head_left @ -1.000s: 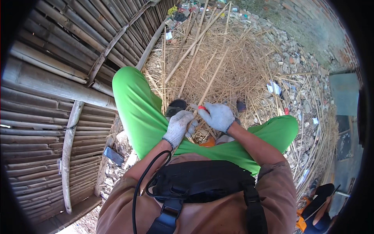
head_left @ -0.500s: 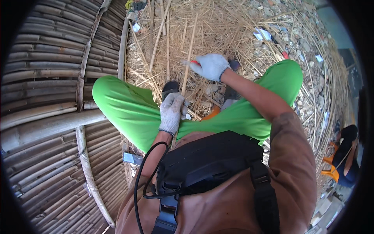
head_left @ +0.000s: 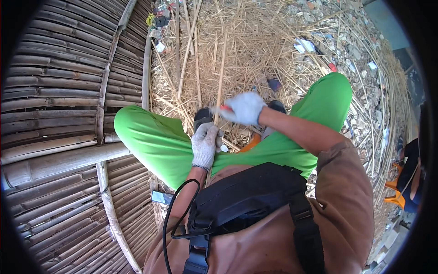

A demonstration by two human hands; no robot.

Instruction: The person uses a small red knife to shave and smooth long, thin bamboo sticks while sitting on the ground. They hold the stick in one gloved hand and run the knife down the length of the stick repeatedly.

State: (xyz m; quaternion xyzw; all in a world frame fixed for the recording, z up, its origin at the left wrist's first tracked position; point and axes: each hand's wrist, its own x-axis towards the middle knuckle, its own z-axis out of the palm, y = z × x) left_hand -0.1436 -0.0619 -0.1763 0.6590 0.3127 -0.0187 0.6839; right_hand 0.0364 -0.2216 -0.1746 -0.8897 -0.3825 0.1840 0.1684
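Between my knees a long, thin bamboo strip (head_left: 222,68) runs away from my body, its far end over the straw. My left hand (head_left: 205,145), in a white knitted glove, is closed round the strip near my lap. Also gloved, my right hand (head_left: 246,108) is closed on a red-handled knife (head_left: 225,108), a little beyond the left hand. The knife meets or crosses the strip; motion blurs its blade, so exact contact is unclear.
A bamboo-slat wall (head_left: 54,114) stands at my left. Loose bamboo sticks (head_left: 188,55) lie ahead on straw-covered ground (head_left: 255,50). A dark phone-like object (head_left: 160,197) is beside my left arm. Another person (head_left: 410,173) sits far right by an orange stool (head_left: 395,192).
My right hand and the knife have moved along the strip toward me, closer to my left hand. The left hand keeps its hold. The whole view has shifted slightly.
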